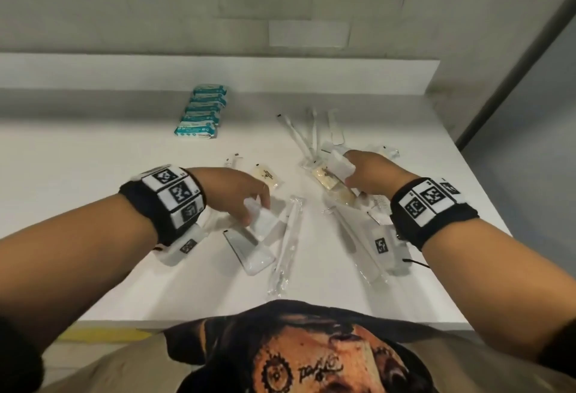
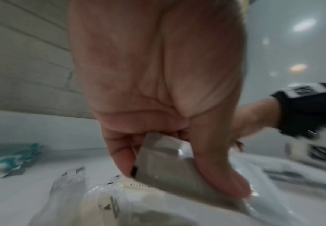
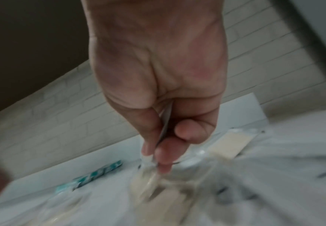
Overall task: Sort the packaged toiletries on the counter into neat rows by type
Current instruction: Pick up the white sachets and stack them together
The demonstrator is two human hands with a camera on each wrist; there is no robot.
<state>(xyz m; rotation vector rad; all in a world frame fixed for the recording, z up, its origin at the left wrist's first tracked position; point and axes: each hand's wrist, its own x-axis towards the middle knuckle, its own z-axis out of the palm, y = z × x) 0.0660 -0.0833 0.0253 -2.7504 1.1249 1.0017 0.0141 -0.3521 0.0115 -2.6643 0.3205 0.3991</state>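
Small flat white sachet, one, pinched between thumb and fingers of the left hand low over the near-centre of the white desk; a second flat white sachet gripped in the curled fingers of the right hand above a heap of clear crinkled plastic sleeves holding cream bars and long thin white items, their types hard to make out. Teal-and-white soft packs, one overlapping row at the back left of the desk, well apart from both hands; both wrist views blurred.
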